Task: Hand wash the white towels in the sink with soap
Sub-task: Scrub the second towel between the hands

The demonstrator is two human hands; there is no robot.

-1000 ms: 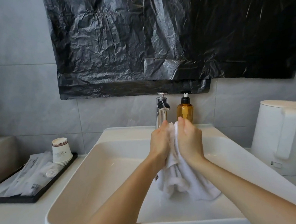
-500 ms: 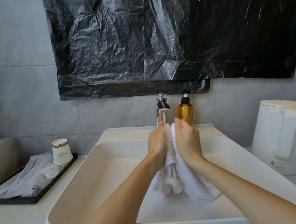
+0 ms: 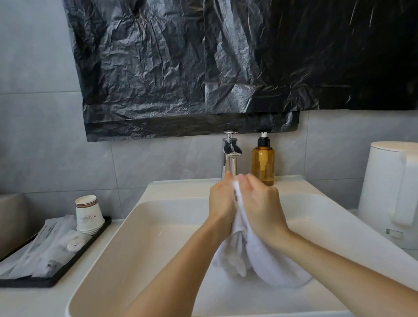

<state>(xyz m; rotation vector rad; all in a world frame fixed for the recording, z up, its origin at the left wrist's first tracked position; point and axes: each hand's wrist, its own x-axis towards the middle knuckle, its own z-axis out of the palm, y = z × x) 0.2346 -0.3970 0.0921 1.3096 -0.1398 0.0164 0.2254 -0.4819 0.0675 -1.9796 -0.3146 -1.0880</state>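
Above the white rectangular ceramic sink (image 3: pixel 135 255), the left hand (image 3: pixel 221 205) and the right hand (image 3: pixel 261 204) face each other with a white cloth towel (image 3: pixel 271 264) bunched between them. Both hands grasp the white cloth towel: its upper end is squeezed between the palms, and a narrow strip of cloth shows between the fingertips. Its lower part hangs in loose folds down into the sink, and the lowest fold lies on the sink floor towards the right.

Against the frames of a second and half a second ago, the hands have stayed in nearly the same spot over the sink, just in front of its back rim. The fingertips of the right hand now sit a little lower and are blurred. The hanging fold under the left hand has spread slightly further to the left across the sink.

On the sink's back ledge stands a chrome faucet (image 3: pixel 230 156), and just right of it an amber pump soap bottle (image 3: pixel 263 163). Right of the sink stands a white plastic kettle (image 3: pixel 405 190). Left of the sink lies a flat black tray (image 3: pixel 61 277) bearing stacked paper cups (image 3: pixel 88 216) and clear wrapped sachets (image 3: pixel 45 250). On the wall above the sink hangs a crinkled black plastic sheet (image 3: pixel 218 55).
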